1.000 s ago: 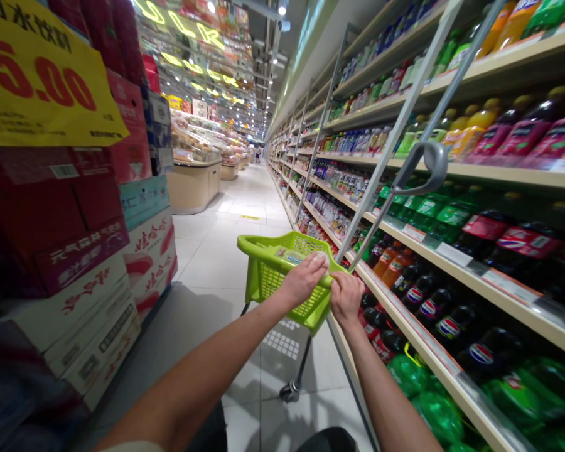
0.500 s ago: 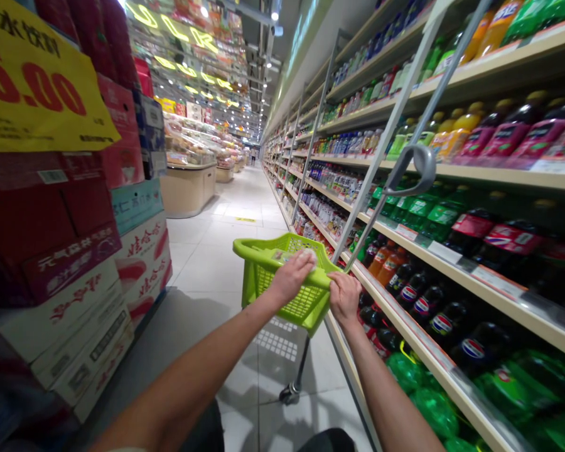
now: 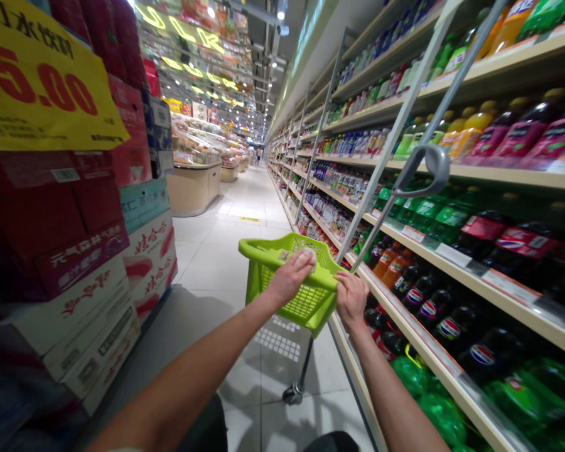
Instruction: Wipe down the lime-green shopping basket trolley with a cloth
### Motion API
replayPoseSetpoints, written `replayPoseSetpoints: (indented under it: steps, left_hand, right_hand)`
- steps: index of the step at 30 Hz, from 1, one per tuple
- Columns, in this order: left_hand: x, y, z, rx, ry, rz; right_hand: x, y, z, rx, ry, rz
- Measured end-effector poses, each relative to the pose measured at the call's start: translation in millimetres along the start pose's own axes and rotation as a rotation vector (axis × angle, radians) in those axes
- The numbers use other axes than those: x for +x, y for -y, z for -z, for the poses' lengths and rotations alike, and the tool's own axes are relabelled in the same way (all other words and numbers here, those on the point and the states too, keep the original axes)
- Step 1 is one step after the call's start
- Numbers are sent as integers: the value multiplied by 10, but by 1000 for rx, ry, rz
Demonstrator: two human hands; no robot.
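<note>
"What does the floor [image 3: 211, 245] carry?"
"Its pale tiles hold the green trolley [image 3: 317, 306] at twelve o'clock and a beige counter [image 3: 195, 188] farther off at eleven."
"And the shelves [image 3: 508, 173] at two?"
"Rows of bottles [image 3: 445, 221], green and dark ones among them."

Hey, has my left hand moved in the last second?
Yes. Your left hand, with the white cloth under its fingers, has shifted left along the edge of the green cart, farther from the metal shelf post.
</note>
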State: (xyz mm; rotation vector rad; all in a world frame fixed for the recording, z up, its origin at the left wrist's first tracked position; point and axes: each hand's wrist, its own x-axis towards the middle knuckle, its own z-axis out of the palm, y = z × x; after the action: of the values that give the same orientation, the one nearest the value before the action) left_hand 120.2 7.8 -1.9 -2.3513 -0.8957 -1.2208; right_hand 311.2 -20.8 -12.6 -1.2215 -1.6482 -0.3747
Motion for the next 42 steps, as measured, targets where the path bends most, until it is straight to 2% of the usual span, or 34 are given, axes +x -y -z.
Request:
replayPoseSetpoints:
  steps: [3,5,7,10,12,14,17,19,21,25,27,29,32,35,38,42]
  left_hand:
    - [-93,359,168,28,-94,231]
    - [-94,402,199,30,-103,283]
    - [-39,234,133,11,-49,189]
    - [82,-134,-36,-32,46,-37]
    - [112,-202,-79,-44,60,-101]
    - [65,-37,-23,-33,23,-42]
    - [-81,420,171,12,-74,190]
    - [-143,592,267,30,-85,273]
    - [-137,526,266,13,-75,248]
    - [9,20,58,-43,12,-3]
    - [52,-83,3,-47,45,-75]
    - [33,35,39,-23,37,-10]
    - [-49,440,199,60,1,250]
    - [-86,701,331,101,55,345]
    - [-71,658,348,112,116,329]
    - [-59,416,278,146,79,299]
  right_hand:
    - [1,-35,16,12,6,-11]
    - [4,-42,12,13,7,-22]
    - [6,-40,3,8,8,-26]
    - [7,-43,2,0,13,-19]
    - [5,-57,16,0,18,-13]
    - [2,-75,38,7,20,-11]
    - [0,-90,63,19,18,-16]
    - [1,-85,62,21,15,-21]
    - [4,-69,49,18,14,-20]
    - [9,-42,19,10,23,-11]
    - [8,-43,18,9,21,-12]
    - [5,-51,25,11,25,-16]
    - [3,-63,39,14,46,-17]
    - [5,-101,43,6,44,-13]
    - [18,-194,57,-25,60,10]
    - [48,-221,80,-224,134,-5]
